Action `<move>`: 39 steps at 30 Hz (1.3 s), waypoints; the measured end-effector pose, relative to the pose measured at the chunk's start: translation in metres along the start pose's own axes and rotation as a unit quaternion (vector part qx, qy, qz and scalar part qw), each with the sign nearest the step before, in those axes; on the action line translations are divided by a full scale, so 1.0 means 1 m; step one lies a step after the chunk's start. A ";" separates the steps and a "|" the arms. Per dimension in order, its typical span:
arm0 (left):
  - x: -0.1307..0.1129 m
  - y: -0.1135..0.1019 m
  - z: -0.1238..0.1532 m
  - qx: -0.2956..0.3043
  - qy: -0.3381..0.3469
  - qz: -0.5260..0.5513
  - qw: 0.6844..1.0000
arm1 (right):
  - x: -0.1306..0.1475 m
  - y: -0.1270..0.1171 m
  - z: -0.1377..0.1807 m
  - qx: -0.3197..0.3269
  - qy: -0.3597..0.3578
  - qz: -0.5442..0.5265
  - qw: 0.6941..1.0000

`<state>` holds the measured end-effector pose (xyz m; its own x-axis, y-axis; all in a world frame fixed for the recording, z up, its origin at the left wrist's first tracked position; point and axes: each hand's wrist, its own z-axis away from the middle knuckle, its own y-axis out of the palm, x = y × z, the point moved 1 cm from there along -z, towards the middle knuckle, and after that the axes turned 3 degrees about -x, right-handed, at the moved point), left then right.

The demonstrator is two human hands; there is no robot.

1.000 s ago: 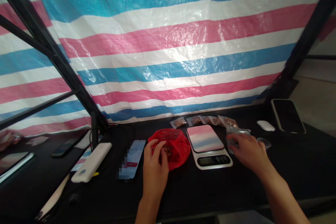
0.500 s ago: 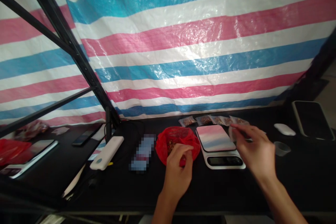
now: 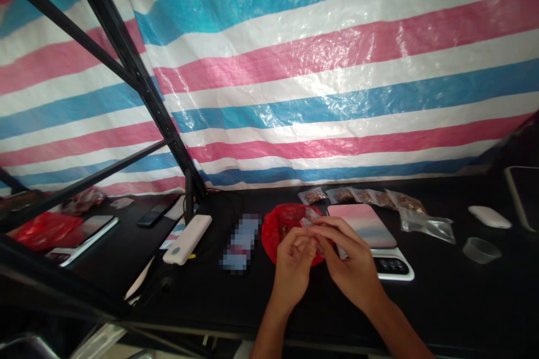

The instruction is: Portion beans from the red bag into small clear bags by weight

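My left hand (image 3: 291, 269) and my right hand (image 3: 351, 261) meet above the near right part of a red plastic bag (image 3: 273, 231), fingers pinched together. Between their fingertips is a small clear plastic bag (image 3: 310, 215), partly hidden by the fingers. Small brown pieces lie inside the open red bag. A white kitchen scale (image 3: 362, 224) stands just right of it, partly covered by my right hand. Behind the scale, several small clear packets (image 3: 314, 196) filled with brown pieces lie in a row. Flat clear bags (image 3: 427, 225) rest to the scale's right.
A clear plastic cup (image 3: 482, 251) and a white rounded case (image 3: 489, 217) are at the right. To the left lie a phone with a blurred screen (image 3: 241, 242), a white power bank (image 3: 187, 239) and cables. A black metal frame (image 3: 155, 115) and a striped sheet (image 3: 315, 95) border the table.
My right hand has moved left from beside the scale to meet my left hand over the red bag. A small clear bag now shows between the fingers. The view has shifted slightly.
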<state>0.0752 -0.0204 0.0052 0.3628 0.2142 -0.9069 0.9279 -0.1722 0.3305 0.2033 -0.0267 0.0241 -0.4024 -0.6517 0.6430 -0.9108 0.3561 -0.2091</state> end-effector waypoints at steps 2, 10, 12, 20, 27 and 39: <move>-0.001 -0.003 -0.001 -0.012 0.006 -0.012 1.000 | 0.001 0.001 0.000 0.006 -0.001 0.000 1.000; -0.001 -0.011 -0.004 -0.032 0.010 -0.015 0.999 | 0.002 0.003 0.000 0.071 -0.007 -0.008 0.997; 0.001 -0.012 -0.005 -0.029 0.003 -0.002 1.000 | 0.002 0.003 0.000 0.078 -0.005 -0.009 0.997; 0.005 -0.014 -0.004 0.011 -0.043 0.041 0.998 | 0.001 0.001 0.003 0.095 0.009 -0.013 0.995; 0.003 -0.017 -0.005 0.002 -0.027 0.041 0.999 | 0.002 0.000 0.004 0.112 0.009 -0.010 0.994; 0.000 -0.023 -0.004 -0.012 -0.018 0.026 0.999 | -0.002 0.007 0.005 0.120 -0.007 0.021 0.993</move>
<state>0.0540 -0.0122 -0.0014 0.4079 0.1697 -0.8971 0.9097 -0.1591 0.3835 0.1973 -0.0263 0.0183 -0.4394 -0.6492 0.6209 -0.8889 0.2143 -0.4049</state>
